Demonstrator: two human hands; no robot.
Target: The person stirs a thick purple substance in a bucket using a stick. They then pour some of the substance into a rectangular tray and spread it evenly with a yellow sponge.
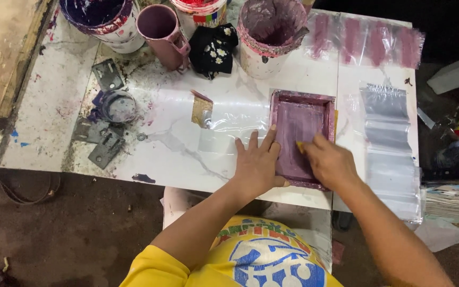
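white marble-patterned tabletop (187, 154), stained with paint, fills my view. on it i see the small purple-stained printing frame (302, 137), lying flat near the front edge. my left hand (257, 162) lies flat with spread fingers, pressing on the frame's left rail and the table beside it. my right hand (329, 162) is curled around a small yellowish piece (299, 146) inside the frame, low on the mesh; i cannot tell exactly what that piece is.

along the back edge stand 4 containers. a white bucket (107, 18) at the left holds dark purple paint. beside it a mauve plastic jug (161, 33) looks hollow, its inside in shadow. behind it a pot (200, 10) shows red paint at the rim. a white bucket (271, 34) just behind the frame is smeared with pinkish purple paint, with a stick leaning in it.

a black cloth with white flowers (214, 49) sits between jug and bucket. clear plastic bags (391, 143) lie in a row right of the frame, and others with purple bars (365, 40) lie at the back right. grey metal hinges (106, 141) and a glass jar (118, 106) crowd the left side, well apart from my hands.
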